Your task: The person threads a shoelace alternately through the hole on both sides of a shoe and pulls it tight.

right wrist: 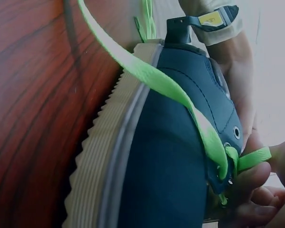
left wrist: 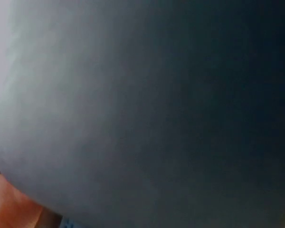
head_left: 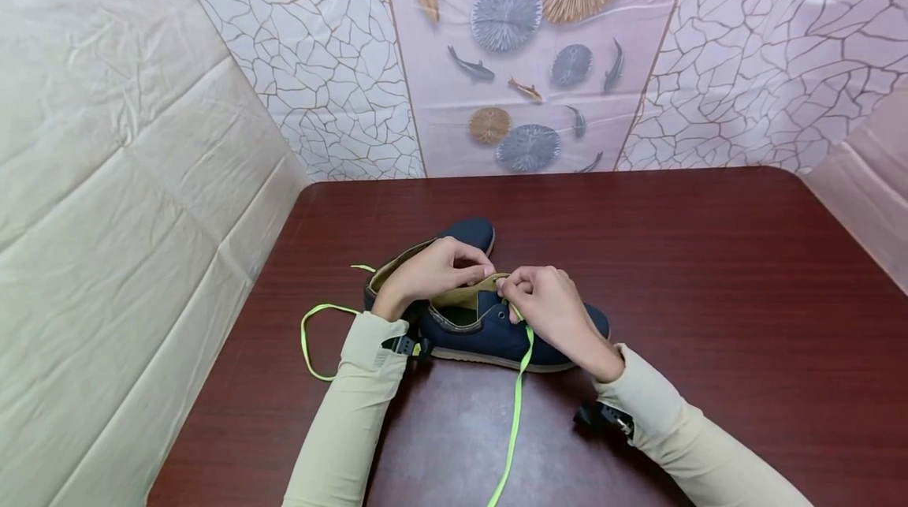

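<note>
A navy shoe point(head_left: 468, 341) with a ridged beige sole stands near the middle of the table, its toe to the right. Bright green shoelace point(head_left: 520, 389) passes through its eyelets, and one long end trails toward the front. My right hand point(head_left: 556, 310) pinches the lace by the eyelets. In the right wrist view a short piece of lace point(right wrist: 256, 159) runs from an eyelet to the fingertips. My left hand point(head_left: 443, 270) reaches over the shoe opening, thumb and fingers pinching the tongue edge. Dark blur fills most of the left wrist view.
A second navy shoe point(head_left: 471, 232) lies just behind the first, partly hidden by my left hand. Another green lace point(head_left: 305, 337) loops on the table to the left. The dark red table point(head_left: 709, 270) meets a patterned cloth wall point(head_left: 340, 57) at the back.
</note>
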Available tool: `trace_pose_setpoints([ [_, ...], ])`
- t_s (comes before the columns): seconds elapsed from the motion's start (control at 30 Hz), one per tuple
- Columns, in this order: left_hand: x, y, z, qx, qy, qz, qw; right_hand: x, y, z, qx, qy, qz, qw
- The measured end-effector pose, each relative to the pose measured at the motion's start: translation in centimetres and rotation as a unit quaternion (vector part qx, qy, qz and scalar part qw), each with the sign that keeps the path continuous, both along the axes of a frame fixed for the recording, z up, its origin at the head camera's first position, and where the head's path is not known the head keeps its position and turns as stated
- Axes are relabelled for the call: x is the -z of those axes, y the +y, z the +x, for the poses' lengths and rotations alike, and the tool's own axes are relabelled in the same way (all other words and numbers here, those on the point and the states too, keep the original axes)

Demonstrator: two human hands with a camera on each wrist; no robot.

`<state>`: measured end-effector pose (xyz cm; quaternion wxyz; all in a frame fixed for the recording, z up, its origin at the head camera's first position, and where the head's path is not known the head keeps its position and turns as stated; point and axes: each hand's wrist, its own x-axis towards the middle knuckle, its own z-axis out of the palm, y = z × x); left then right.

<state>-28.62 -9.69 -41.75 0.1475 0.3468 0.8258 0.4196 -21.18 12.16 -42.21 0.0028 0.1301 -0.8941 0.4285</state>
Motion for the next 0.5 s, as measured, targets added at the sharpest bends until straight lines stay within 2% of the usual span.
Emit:
trace_pose_setpoints([
  [0.13,0.0,0.1,0.1,0.004,0.0,0.008,1.0,-0.1,-0.1,0.2,0.009,0.018,0.024,1.0],
  [0.23,0.0,0.2,0.1,0.0,0.005,0.015,0.9999,-0.2,0.1,0.3,0.023,0.068,0.064,0.995],
  [0.37,-0.1,0.2,0.2,-0.017,0.001,0.018,0.9997,-0.2,0.7,-0.2,0.042,0.154,0.089,0.983],
  [0.43,-0.1,0.2,0.2,-0.029,-0.011,0.023,0.9992,-0.1,1.1,-0.8,0.028,0.168,0.074,0.983],
  [0.5,-0.1,0.2,0.2,-0.043,-0.025,0.031,0.9983,0.1,1.4,-1.3,-0.011,0.159,0.051,0.986],
])
